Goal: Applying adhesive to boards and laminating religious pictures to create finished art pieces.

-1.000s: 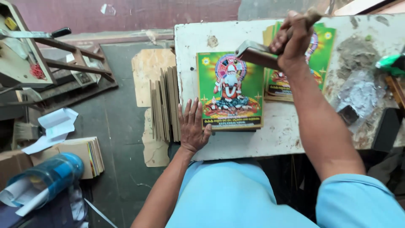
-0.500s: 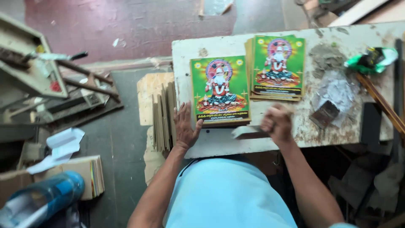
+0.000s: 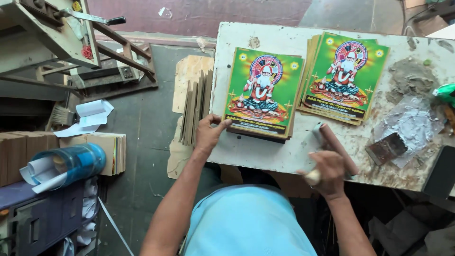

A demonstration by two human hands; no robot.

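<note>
Presently, my left hand (image 3: pixel 207 134) has fingers spread, pressing the near left corner of the green picture-cover book stack (image 3: pixel 262 92) on the white worktable (image 3: pixel 265 151); my right hand (image 3: pixel 327 173) is clamped on a wooden-handled hammer (image 3: pixel 334 147) just right of it; a second stack (image 3: pixel 343 76) lies beyond.

Counter (image 3: pixel 265 156) – white, worn, grey and brown smears at one end. Book stack (image 3: pixel 259 95) and second stack (image 3: pixel 342 76) – bright green covers, red-orange seated figure, white beard, multicoloured wheel behind, yellow stars. Roller (image 3: pixel 337 147) – dull pinkish-brown. Shirt (image 3: pixel 246 223) light blue. Bottle (image 3: pixel 71 163) translucent blue. Floor (image 3: pixel 147 142) dark grey-green. Boards (image 3: pixel 194 109) tan.
</note>
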